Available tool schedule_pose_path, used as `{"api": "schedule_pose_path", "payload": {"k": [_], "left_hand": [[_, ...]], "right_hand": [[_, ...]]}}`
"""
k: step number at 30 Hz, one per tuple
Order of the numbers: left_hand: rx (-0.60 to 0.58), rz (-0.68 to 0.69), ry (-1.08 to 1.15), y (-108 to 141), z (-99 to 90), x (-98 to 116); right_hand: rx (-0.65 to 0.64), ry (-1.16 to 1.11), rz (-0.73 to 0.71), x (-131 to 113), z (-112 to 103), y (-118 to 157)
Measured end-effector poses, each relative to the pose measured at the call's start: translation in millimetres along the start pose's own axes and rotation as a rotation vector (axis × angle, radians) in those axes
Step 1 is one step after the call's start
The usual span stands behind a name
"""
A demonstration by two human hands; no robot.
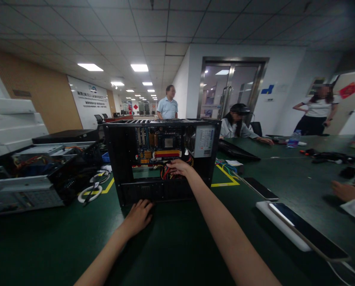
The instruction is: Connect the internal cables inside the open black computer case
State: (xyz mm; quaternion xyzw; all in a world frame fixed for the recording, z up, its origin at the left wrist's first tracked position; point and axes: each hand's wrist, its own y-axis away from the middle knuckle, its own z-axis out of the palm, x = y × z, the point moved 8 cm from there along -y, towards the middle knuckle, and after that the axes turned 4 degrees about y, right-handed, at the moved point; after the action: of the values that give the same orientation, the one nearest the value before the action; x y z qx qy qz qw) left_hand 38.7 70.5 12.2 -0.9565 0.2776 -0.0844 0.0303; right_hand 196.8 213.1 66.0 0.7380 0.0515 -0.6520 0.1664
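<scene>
An open black computer case stands on the green table, its inside facing me. Within it are a motherboard and, at the upper right, a silver power supply. My right hand reaches into the case, fingers closed on the bundle of coloured cables below the board. My left hand rests on the table against the lower front edge of the case, its fingers apart and holding nothing.
Another opened computer case lies at the left beside a coiled white cable. On the right are phones, a white box, a water bottle and another person's hand. Several people are behind.
</scene>
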Motion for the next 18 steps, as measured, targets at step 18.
{"api": "schedule_pose_path", "payload": {"k": [18], "left_hand": [[-0.012,-0.023,0.013,1.2,-0.7,2.2]], "right_hand": [[0.137,-0.233,0.337,33.1,-11.4,-13.4]]}}
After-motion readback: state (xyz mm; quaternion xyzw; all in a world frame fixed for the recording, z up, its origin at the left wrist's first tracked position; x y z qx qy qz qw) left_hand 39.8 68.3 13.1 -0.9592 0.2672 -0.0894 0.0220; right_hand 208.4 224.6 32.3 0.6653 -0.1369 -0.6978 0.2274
